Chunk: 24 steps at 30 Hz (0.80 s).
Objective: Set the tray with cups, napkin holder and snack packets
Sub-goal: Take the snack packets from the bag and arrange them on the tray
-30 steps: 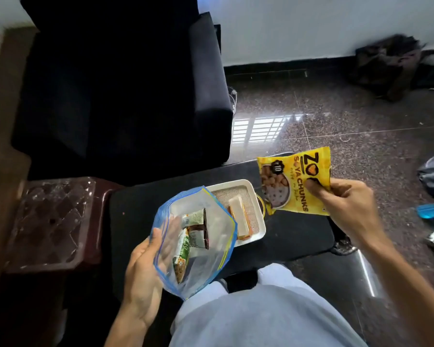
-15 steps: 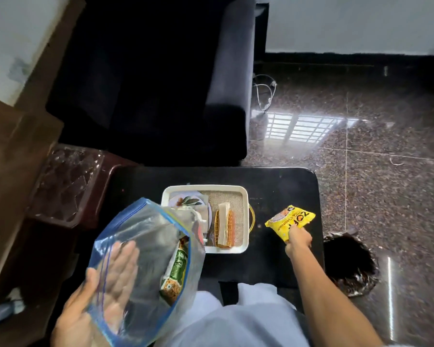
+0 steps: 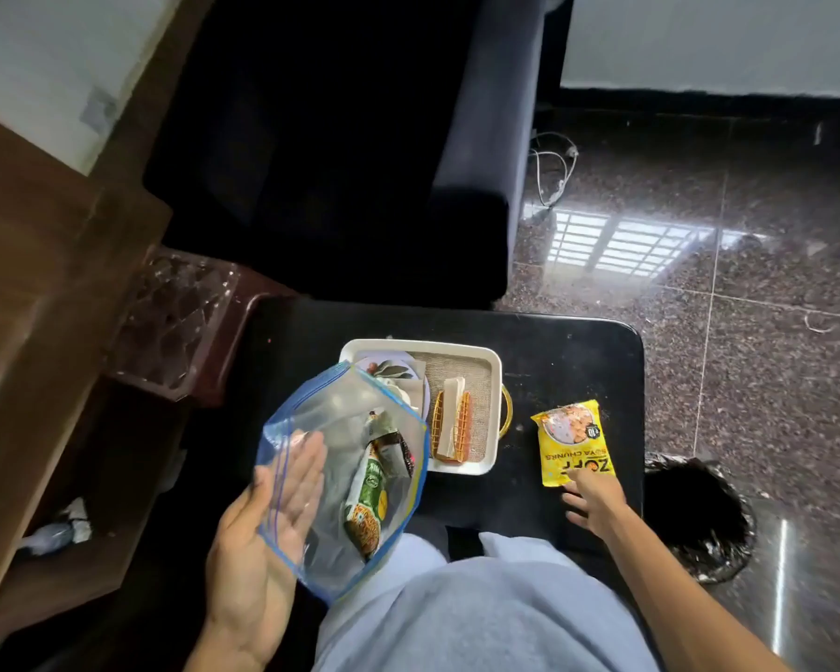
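Observation:
A white tray with a woven mat stands on the black table. In it are an orange napkin holder with a napkin and, at its left, patterned cups, partly hidden. My left hand holds up a clear zip bag with several snack packets, among them a green one. A yellow soya chunks packet lies flat on the table, right of the tray. My right hand rests just below it with fingers spread, holding nothing.
A dark armchair stands behind the table. A brown plastic stool and a wooden unit are at the left. A black-lined bin sits on the polished floor at the table's right edge. My grey-clad knees are below.
My right hand brought the yellow packet down from the air, laid it on the table right of the tray and let go. The view tilted down and left.

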{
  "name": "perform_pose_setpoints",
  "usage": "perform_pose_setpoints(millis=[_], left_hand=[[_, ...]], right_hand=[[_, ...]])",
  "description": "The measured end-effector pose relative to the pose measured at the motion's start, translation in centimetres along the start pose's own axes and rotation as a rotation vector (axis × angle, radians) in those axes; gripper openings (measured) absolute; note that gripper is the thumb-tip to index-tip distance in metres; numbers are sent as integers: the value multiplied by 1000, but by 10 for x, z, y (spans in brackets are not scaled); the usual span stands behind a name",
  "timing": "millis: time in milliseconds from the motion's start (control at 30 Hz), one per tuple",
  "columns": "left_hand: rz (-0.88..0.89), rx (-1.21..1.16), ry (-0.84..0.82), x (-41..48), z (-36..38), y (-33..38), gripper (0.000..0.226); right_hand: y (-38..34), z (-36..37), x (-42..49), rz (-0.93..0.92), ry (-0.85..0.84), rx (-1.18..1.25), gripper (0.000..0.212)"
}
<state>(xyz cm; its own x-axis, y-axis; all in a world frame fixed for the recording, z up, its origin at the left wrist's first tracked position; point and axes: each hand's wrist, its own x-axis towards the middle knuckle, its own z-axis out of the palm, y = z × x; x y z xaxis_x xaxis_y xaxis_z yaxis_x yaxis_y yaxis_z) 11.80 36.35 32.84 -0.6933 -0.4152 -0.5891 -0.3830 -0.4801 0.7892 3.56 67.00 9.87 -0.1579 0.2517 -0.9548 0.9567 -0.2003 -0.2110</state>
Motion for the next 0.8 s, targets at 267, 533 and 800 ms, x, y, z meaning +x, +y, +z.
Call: perform_pose_setpoints(millis=[267, 533, 800], left_hand=[[30, 77, -78, 11, 19, 21, 45], [-3, 171, -333, 30, 17, 53, 54], [15, 210, -456, 48, -8, 85, 48]], right_hand=[[-34, 30, -197, -1415, -524, -358, 15], [-32, 168, -252, -1799, -521, -2015, 27], [-3, 238, -213, -2085, -147, -2408, 32]])
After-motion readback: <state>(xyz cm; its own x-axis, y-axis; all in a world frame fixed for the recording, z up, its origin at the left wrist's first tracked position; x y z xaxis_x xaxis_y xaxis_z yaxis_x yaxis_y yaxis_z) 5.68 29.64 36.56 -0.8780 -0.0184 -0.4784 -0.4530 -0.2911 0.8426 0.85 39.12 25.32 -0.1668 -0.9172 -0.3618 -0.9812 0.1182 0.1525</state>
